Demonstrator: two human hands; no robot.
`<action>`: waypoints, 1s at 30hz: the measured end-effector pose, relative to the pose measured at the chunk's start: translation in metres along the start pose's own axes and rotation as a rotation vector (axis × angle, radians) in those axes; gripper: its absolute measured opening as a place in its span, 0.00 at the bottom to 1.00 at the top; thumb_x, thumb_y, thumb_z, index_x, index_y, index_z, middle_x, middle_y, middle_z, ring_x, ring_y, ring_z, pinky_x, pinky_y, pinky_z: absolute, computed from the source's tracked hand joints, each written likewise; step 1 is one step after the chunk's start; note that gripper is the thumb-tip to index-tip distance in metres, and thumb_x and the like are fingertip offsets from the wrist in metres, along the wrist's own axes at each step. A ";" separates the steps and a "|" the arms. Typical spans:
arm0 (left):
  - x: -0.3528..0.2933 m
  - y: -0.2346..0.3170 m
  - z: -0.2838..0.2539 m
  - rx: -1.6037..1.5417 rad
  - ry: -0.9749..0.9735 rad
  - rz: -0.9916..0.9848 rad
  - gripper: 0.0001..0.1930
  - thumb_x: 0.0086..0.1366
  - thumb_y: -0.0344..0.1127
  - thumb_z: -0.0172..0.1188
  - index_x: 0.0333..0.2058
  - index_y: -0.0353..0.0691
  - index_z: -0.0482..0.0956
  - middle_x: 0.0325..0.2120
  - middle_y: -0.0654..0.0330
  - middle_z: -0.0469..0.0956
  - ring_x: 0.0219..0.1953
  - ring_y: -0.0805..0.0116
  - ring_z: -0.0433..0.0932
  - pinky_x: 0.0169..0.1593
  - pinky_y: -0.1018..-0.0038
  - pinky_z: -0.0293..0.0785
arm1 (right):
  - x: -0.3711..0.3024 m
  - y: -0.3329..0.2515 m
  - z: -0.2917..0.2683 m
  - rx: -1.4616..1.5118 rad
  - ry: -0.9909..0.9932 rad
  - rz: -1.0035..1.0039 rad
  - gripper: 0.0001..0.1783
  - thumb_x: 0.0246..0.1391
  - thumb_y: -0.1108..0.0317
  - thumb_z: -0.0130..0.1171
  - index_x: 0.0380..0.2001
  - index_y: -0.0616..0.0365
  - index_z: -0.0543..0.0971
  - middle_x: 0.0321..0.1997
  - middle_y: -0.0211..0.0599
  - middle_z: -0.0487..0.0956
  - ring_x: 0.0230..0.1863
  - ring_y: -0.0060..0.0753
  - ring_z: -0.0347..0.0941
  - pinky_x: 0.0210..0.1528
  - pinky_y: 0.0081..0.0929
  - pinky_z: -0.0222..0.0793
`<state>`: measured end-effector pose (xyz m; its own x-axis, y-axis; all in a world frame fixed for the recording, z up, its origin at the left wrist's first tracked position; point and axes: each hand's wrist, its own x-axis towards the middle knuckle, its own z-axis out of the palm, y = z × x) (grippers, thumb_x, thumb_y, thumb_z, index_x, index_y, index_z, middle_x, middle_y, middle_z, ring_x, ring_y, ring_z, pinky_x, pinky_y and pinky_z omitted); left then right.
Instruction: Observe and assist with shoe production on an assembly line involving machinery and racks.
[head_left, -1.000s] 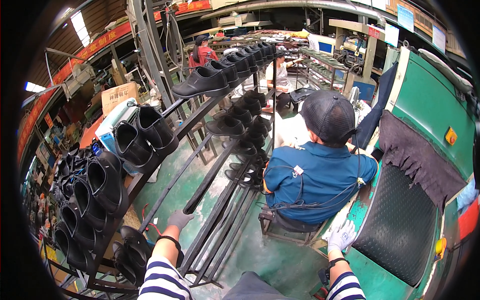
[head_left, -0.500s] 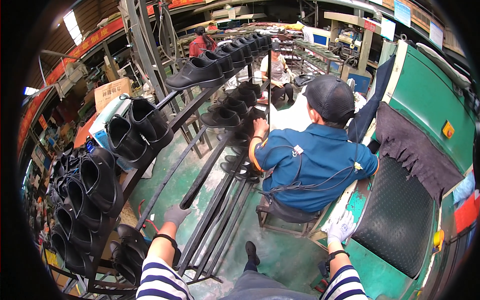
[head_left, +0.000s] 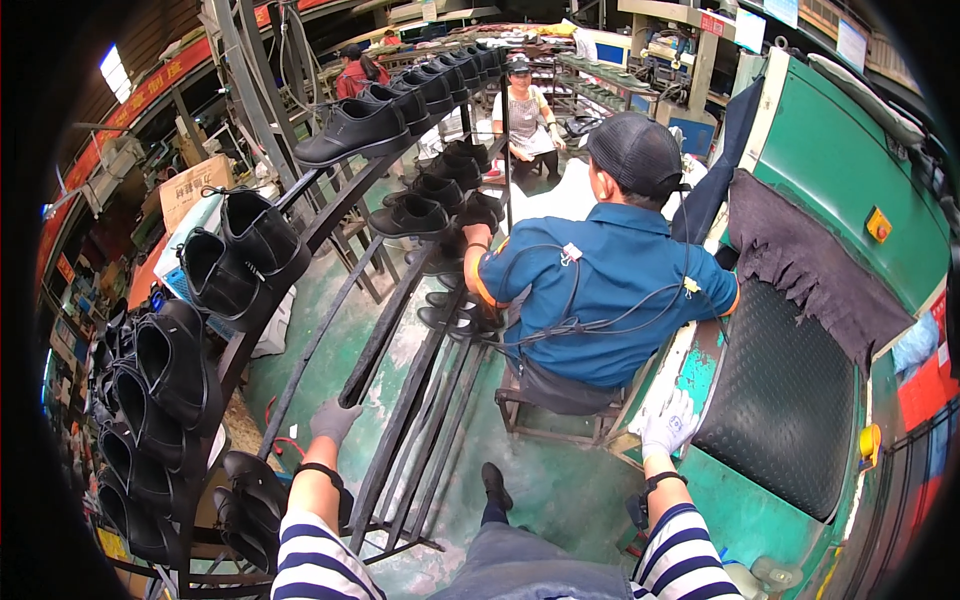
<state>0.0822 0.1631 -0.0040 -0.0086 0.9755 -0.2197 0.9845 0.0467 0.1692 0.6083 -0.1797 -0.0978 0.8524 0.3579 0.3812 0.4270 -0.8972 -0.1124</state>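
My left hand, in a grey glove, is closed at the near end of a dark rack bar. Part of its grip is hidden. My right hand, in a pale glove, lies with fingers stretched out on the worn green edge of a machine. Left of my left arm, black lace-up shoes line the curved upper tier of the rack. More black shoes stand on the lower bars, where a seated co-worker's hand touches one.
The co-worker in a blue shirt sits on a low stool just ahead, between rack and machine. A black textured mat and a dark cloth cover the machine. Farther off, another person sits facing this way.
The rack, co-worker and machine have shifted left and slightly up in view. My left hand stays at the bar's end, and my right hand remains on the machine edge.
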 end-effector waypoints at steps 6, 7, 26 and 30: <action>-0.004 0.004 -0.001 0.013 0.007 0.009 0.33 0.50 0.61 0.64 0.50 0.45 0.82 0.49 0.48 0.81 0.53 0.51 0.79 0.56 0.58 0.74 | 0.002 0.005 0.006 0.020 -0.100 0.042 0.28 0.67 0.51 0.40 0.65 0.48 0.69 0.71 0.33 0.66 0.72 0.39 0.56 0.73 0.49 0.42; -0.008 0.009 -0.004 0.001 -0.002 0.016 0.33 0.50 0.60 0.64 0.51 0.46 0.82 0.49 0.48 0.81 0.54 0.51 0.79 0.57 0.58 0.74 | 0.002 0.006 0.006 0.020 -0.091 0.043 0.28 0.67 0.51 0.40 0.65 0.48 0.70 0.71 0.33 0.66 0.72 0.39 0.57 0.73 0.49 0.43; -0.004 0.013 -0.008 0.011 -0.076 0.006 0.34 0.51 0.60 0.62 0.54 0.49 0.80 0.51 0.49 0.80 0.55 0.53 0.78 0.57 0.59 0.73 | 0.004 0.018 0.024 -0.009 0.018 -0.005 0.26 0.67 0.52 0.42 0.63 0.48 0.71 0.70 0.34 0.68 0.71 0.38 0.59 0.72 0.48 0.45; -0.005 0.006 -0.007 0.026 -0.039 0.004 0.34 0.51 0.60 0.62 0.54 0.49 0.80 0.51 0.48 0.80 0.55 0.52 0.79 0.57 0.59 0.73 | 0.003 0.009 0.019 -0.005 -0.021 0.016 0.26 0.67 0.52 0.42 0.63 0.48 0.71 0.70 0.33 0.68 0.72 0.36 0.59 0.72 0.47 0.45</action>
<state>0.0869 0.1602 0.0046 0.0022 0.9666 -0.2562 0.9887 0.0364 0.1457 0.6210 -0.1818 -0.1152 0.8652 0.3486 0.3604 0.4116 -0.9043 -0.1134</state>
